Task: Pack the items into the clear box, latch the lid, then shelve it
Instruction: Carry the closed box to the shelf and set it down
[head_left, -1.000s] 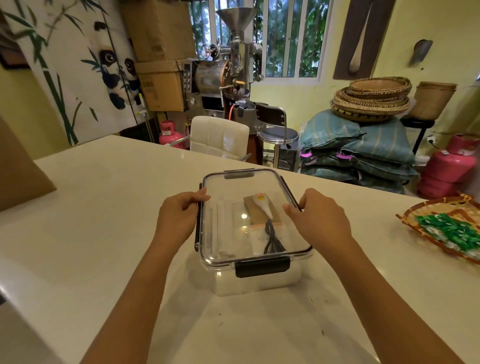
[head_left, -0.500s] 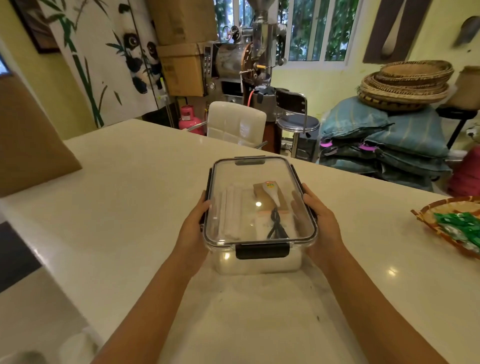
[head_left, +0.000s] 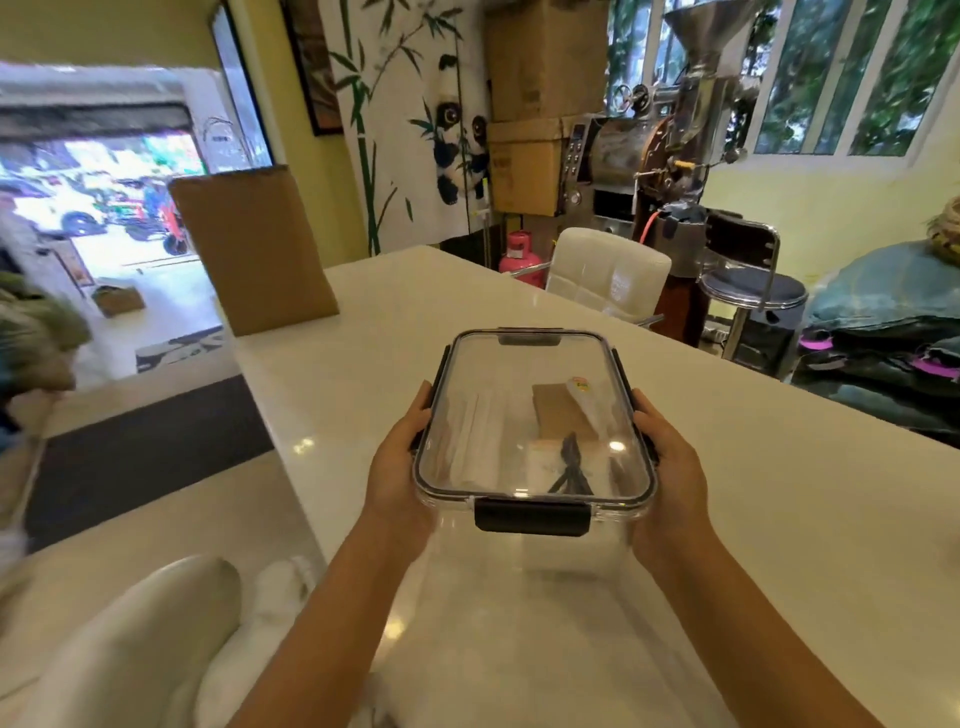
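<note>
- White glossy stone table (head_left: 779, 519) fills the lower frame; its right side and near edge are cut off by the picture's border; a tan cardboard sheet (head_left: 254, 249) stands at its far left corner, blurred.
- Clear rectangular plastic box (head_left: 535, 525) with a transparent black-rimmed lid (head_left: 530, 415) sits centre frame over the table; whether its base rests on the surface or is lifted just clear of it cannot be told, since the see-through walls melt into the white top; its long axis runs away from the person, one short end nearest the camera.
- Left hand (head_left: 400, 467) clasps the box's left long side, right hand (head_left: 670, 478) the right one; fingers wrap under the rim and are mostly hidden.
- Black front latch (head_left: 532, 517) is folded down on the near short end; side latches are largely covered by the hands.
- Contents show hazily through the lid: a brown card (head_left: 553, 410), a black cord (head_left: 571, 462), pale items hard to identify.
</note>
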